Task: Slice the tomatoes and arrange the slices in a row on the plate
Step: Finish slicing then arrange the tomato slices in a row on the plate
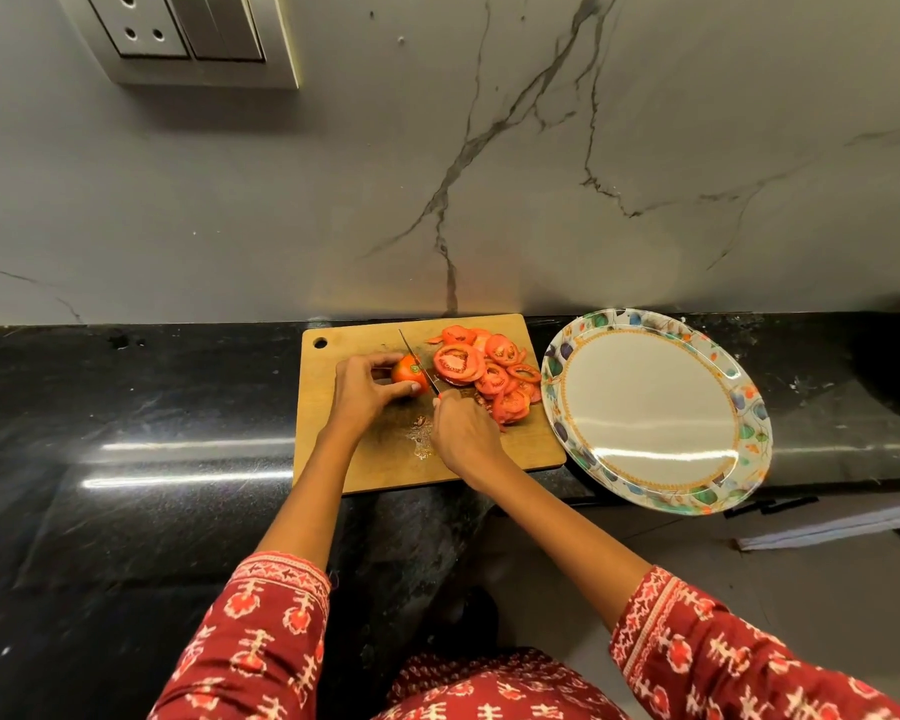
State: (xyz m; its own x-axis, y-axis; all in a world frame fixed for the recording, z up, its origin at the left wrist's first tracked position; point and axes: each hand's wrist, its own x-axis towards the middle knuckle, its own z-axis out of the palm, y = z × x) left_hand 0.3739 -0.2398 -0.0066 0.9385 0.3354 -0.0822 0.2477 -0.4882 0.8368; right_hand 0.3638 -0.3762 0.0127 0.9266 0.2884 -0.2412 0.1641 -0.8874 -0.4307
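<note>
A wooden cutting board (333, 439) lies on the black counter. My left hand (362, 389) grips a part-cut tomato (407, 370) on the board, fingers curled over it. My right hand (463, 428) holds a knife (418, 362) by its handle, the blade set against the tomato's right face. A heap of several tomato slices (489, 374) lies on the right part of the board. To the right of the board sits a large plate (650, 407) with a floral rim and nothing on it.
The black counter (152, 407) runs along a grey marble wall with a switch panel (188, 33) at top left. A wet patch of juice and seeds (421, 439) marks the board near my right hand. The plate's front rim overhangs the counter edge.
</note>
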